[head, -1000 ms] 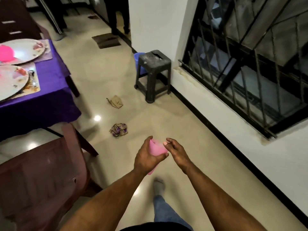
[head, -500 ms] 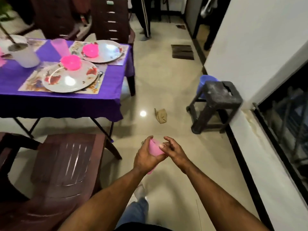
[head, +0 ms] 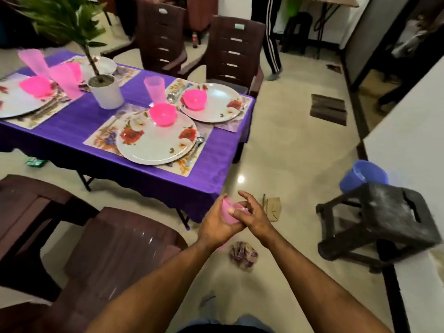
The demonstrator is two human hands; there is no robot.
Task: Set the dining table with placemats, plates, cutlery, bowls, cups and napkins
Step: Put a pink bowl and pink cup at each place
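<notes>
Off the near right corner of the worktop (head: 134,145), above the floor, left hand (head: 216,227) is gripping a pink cup (head: 229,211), fingers curled around it, while right hand (head: 252,217) is pinching its rim.

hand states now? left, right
Left hand: wrapped round a pink cup, holding it.
Right hand: fingertips pinching the cup's rim.

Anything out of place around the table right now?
Yes: litter on the floor. A crumpled purple-patterned wrapper lies below the hands, a folded brown paper scrap sits near the purple tablecloth's corner, and a small green packet lies under the table's edge.
</notes>
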